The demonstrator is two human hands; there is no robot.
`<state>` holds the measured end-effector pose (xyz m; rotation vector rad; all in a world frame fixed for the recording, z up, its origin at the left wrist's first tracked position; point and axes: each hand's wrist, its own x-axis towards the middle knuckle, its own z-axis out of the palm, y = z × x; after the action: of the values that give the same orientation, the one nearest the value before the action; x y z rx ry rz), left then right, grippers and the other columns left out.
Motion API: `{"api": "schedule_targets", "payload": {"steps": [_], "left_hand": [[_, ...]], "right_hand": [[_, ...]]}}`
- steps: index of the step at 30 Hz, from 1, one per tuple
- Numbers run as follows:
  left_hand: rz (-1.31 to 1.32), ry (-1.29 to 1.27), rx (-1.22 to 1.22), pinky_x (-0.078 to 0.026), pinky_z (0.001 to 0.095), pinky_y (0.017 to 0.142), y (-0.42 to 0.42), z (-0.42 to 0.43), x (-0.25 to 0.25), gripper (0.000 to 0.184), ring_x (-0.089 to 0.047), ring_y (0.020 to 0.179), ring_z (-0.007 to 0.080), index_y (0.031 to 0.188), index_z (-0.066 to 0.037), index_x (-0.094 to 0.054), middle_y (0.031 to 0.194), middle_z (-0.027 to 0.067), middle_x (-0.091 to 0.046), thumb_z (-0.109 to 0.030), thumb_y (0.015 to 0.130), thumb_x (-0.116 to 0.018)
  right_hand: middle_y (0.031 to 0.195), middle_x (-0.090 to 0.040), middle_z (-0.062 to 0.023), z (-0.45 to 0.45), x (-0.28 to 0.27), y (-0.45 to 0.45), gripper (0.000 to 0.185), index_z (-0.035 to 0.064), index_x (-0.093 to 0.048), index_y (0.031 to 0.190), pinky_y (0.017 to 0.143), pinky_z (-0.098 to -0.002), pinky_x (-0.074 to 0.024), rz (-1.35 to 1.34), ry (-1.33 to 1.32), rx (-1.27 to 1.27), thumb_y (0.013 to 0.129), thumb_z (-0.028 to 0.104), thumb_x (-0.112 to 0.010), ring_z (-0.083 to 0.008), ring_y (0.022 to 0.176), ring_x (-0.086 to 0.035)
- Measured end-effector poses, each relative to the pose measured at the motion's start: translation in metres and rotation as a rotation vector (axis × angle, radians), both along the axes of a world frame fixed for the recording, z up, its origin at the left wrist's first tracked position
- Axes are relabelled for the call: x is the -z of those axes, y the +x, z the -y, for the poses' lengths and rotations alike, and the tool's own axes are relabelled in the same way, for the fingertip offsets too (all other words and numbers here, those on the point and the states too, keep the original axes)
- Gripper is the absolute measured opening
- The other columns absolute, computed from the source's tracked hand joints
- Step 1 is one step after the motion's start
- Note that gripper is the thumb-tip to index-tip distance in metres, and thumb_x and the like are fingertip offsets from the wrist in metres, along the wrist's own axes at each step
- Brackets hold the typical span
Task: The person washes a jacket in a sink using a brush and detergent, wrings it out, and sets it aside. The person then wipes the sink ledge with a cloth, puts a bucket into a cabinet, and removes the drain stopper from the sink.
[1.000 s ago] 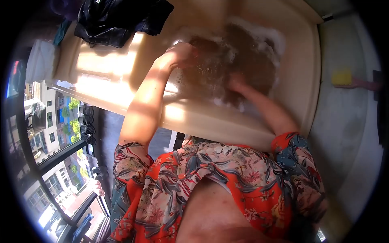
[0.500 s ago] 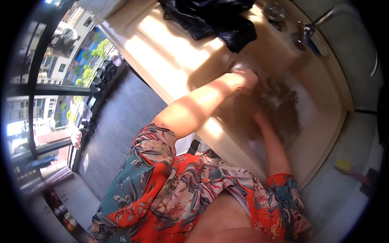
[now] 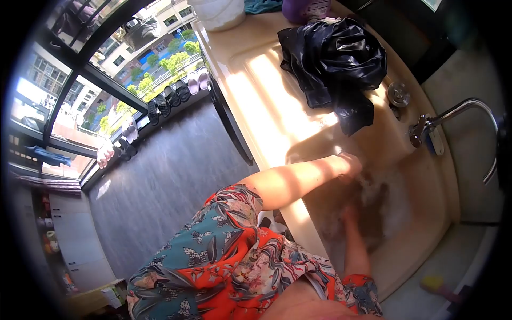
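Both hands are down in a cream-coloured wash basin (image 3: 426, 250) holding murky, sudsy water (image 3: 397, 213). My left hand (image 3: 350, 165) is near the basin's far side, its fingers curled closed at the water; what they hold is hidden. Closer to my body, my right hand (image 3: 350, 214) is sunk in the water, and its fingers cannot be made out. A dark patch shows in the water beside the hands, too blurred to name. On the sunlit ledge above the basin lies a crumpled, shiny black garment or sheet (image 3: 341, 61), one end hanging over the basin edge.
A chrome faucet (image 3: 469, 104) rises at the right, with a clear round knob (image 3: 398, 94) beside it. A white bucket (image 3: 218, 13) and a purple container (image 3: 306, 9) stand at the back. Slippers (image 3: 170, 96) line the window. A yellow-headed brush (image 3: 434, 282) lies lower right.
The camera view has swung, bringing the bucket, purple container and whole faucet into sight. Both hands stay in the basin, with only slight shifts.
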<state>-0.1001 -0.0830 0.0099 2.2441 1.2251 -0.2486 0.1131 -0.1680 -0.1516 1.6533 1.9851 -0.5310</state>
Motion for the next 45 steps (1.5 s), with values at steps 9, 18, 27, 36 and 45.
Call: {"api": "schedule_targets", "payload": {"steps": [9,18,27,36,45], "left_hand": [[-0.03,-0.032,0.043,-0.05,0.0358,0.061,-0.009,0.005,-0.035,0.02,-0.062,0.078,0.0255,0.08,-0.005,-0.068,0.079,0.0108,-0.065,-0.009,0.063,-0.06],[0.343,0.242,0.012,-0.044,0.0407,0.083,-0.006,0.031,-0.047,0.064,-0.05,0.107,0.0287,0.114,-0.012,-0.054,0.11,0.0116,-0.055,-0.035,0.057,-0.073],[0.739,0.063,0.17,-0.05,0.0357,0.057,-0.022,0.055,-0.105,0.042,-0.063,0.067,0.0271,0.092,-0.005,-0.06,0.076,0.0139,-0.062,-0.01,0.051,-0.069],[0.924,0.191,-0.018,-0.051,0.0321,0.063,-0.149,-0.001,-0.121,0.037,-0.064,0.069,0.0223,0.098,-0.002,-0.061,0.079,0.0141,-0.064,-0.005,0.061,-0.06],[0.74,1.116,-1.173,-0.05,0.0349,0.068,-0.462,-0.12,-0.174,0.024,-0.062,0.076,0.024,0.089,-0.009,-0.065,0.077,0.0116,-0.064,-0.018,0.068,-0.06]], "right_hand": [[0.117,-0.054,-0.0159,0.0,0.005,-0.006,0.04,0.0055,-0.054,0.116,0.091,-0.0399,-0.0407,-0.514,0.013,0.347,0.08,0.023,-0.051,-0.0292,0.11,-0.051],[0.094,-0.062,-0.0084,-0.035,-0.181,-0.001,0.025,-0.0005,-0.057,0.105,0.074,-0.031,-0.0457,-0.92,-0.117,0.398,0.084,0.012,-0.05,-0.0173,0.084,-0.058],[0.093,-0.057,-0.0052,-0.008,-0.263,-0.077,0.024,0.0007,-0.051,0.108,0.07,-0.0284,-0.0451,-1.114,-0.115,0.469,0.087,0.012,-0.048,-0.0125,0.087,-0.055],[0.112,-0.056,-0.0155,-0.033,-0.305,-0.092,0.049,0.0043,-0.043,0.124,0.073,-0.0359,-0.0494,-1.863,-0.135,0.377,0.083,0.027,-0.056,-0.0293,0.094,-0.058],[0.084,-0.063,-0.0096,0.024,-0.193,-0.091,0.03,-0.0057,-0.058,0.101,0.069,-0.0269,-0.0461,-0.738,-0.002,0.559,0.077,0.011,-0.062,-0.0147,0.075,-0.057]]}}
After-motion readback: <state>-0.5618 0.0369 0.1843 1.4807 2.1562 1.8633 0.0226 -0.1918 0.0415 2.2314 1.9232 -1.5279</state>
